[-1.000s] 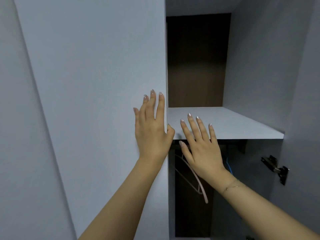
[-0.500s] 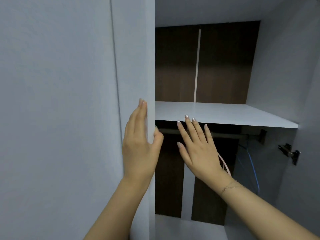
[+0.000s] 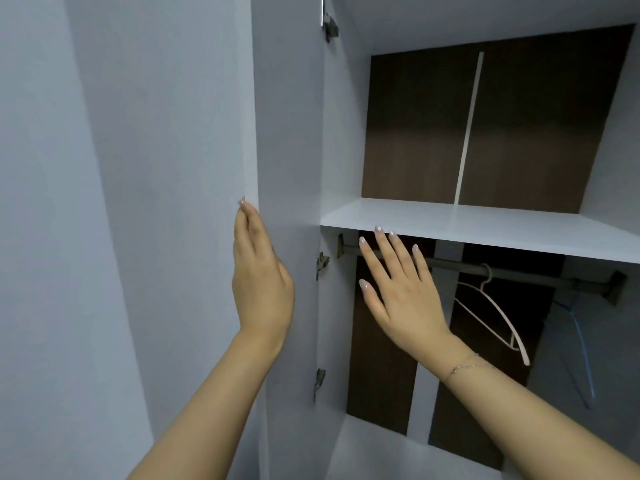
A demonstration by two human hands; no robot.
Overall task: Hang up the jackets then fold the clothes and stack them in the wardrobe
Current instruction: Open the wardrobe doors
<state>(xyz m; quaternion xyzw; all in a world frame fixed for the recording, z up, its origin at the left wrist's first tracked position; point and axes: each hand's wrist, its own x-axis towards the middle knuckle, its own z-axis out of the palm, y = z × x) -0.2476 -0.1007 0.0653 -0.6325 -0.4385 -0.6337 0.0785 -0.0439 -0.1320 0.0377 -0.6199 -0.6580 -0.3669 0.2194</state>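
My left hand [image 3: 261, 289] lies flat with straight fingers against the edge of the open wardrobe door [image 3: 287, 168], holding nothing; only the side of that hand shows, so I cannot see its palm. My right hand [image 3: 403, 296] is spread and released in front of the wardrobe [image 3: 346, 133] opening, just under the white shelf [image 3: 485, 226], touching nothing that I can make out. Behind it runs the dark hanging rail [image 3: 519, 271], partly hidden by my fingers. A pale pink hanger [image 3: 498, 313] hangs from the rail, bare. Further right a blue hanger [image 3: 581, 358] is dim and hard to trace in the shadow. No jackets or clothes are in view. Three door hinges [image 3: 322, 263] show along the frame; the top one is cut by the picture's edge
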